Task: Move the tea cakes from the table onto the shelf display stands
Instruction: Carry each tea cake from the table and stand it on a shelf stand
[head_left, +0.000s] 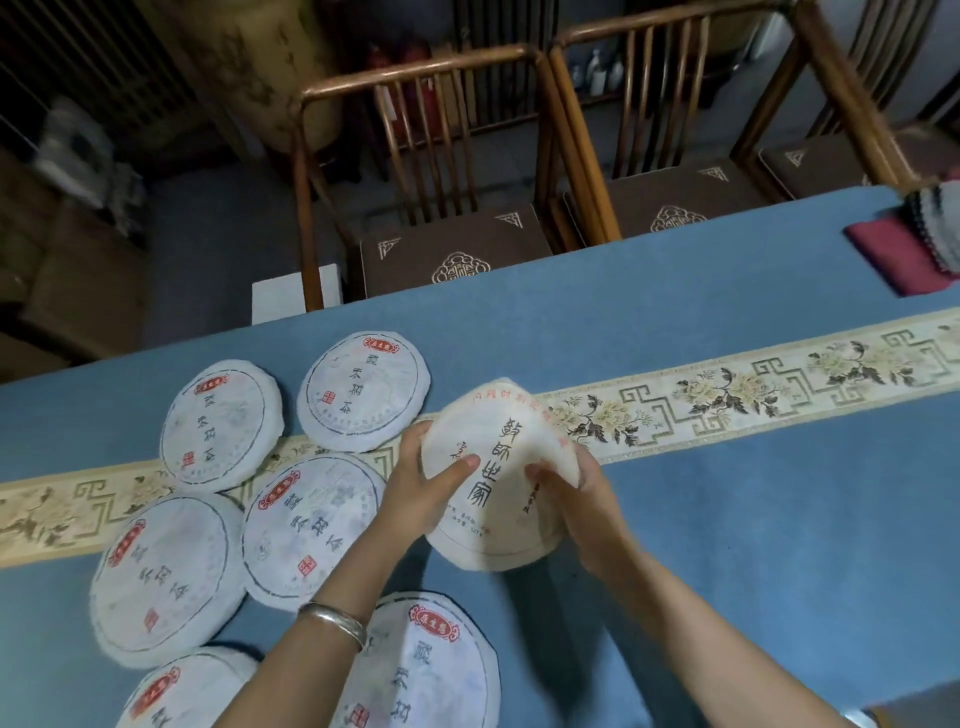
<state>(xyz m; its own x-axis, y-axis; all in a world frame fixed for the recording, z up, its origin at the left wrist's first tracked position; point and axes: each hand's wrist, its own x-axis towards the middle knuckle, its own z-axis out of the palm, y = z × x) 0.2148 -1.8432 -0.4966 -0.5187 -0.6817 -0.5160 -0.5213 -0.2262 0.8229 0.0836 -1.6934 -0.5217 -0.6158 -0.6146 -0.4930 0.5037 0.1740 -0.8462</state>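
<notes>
A cream paper-wrapped tea cake (498, 478) with black characters is held tilted above the blue table (727, 519). My left hand (421, 488) grips its left edge, thumb on the face. My right hand (582, 493) grips its right edge. Several white-wrapped tea cakes with red labels lie flat on the table's left part: one at the back (363, 397), one to its left (221, 426), one in the middle (311, 530), one at the left (166, 577), and two at the near edge (431, 670) (182, 696). No shelf or display stand is in view.
A patterned cream runner (753, 389) crosses the table. Wooden chairs (452, 156) (670, 130) with brown cushions stand along the far side. A red cloth (893, 254) with a grey item on it lies at the far right. A silver bangle (335, 621) circles my left wrist.
</notes>
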